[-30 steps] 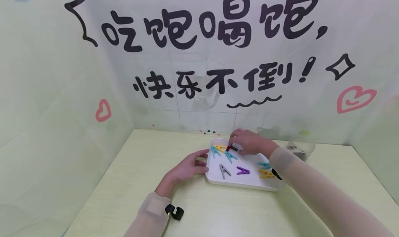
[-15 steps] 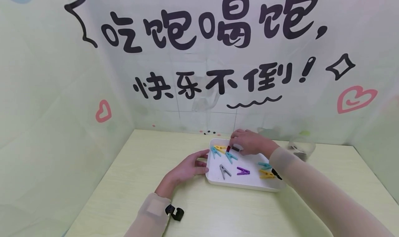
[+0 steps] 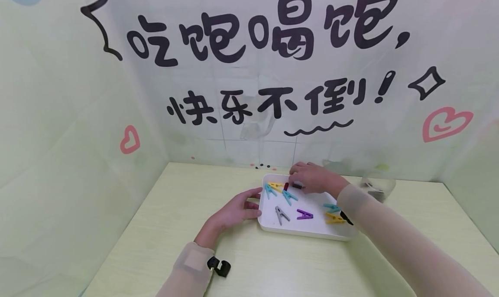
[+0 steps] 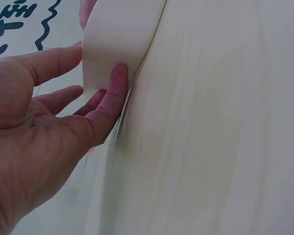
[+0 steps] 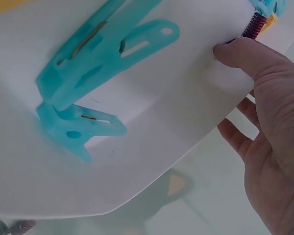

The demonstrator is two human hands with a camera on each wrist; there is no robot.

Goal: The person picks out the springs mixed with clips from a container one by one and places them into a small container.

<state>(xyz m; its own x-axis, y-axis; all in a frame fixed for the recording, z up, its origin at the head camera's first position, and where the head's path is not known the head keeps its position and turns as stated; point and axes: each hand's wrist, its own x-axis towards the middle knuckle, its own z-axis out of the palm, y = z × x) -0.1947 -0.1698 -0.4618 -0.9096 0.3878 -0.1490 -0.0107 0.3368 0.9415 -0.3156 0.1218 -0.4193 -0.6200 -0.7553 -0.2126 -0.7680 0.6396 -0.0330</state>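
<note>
Dark piece (image 3: 297,186): shifted right along tray (image 3: 308,233)'s far edge, apart from red piece (image 3: 286,187), long axis roughly parallel to edge. Right hand (image 3: 315,178) nearer, thumb beside it, pinch indeterminable, partly hidden; left hand (image 3: 233,209), straight-fingered, at left edge.

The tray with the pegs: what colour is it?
White; the tray shows best in the head view.

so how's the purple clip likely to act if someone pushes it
The purple clip looks like rigid plastic, so it probably won't flop. Its slim, A-shaped frame suggests it's light. Lying on its side in the smooth-looking white tray, it would likely slide rather than roll.
</note>
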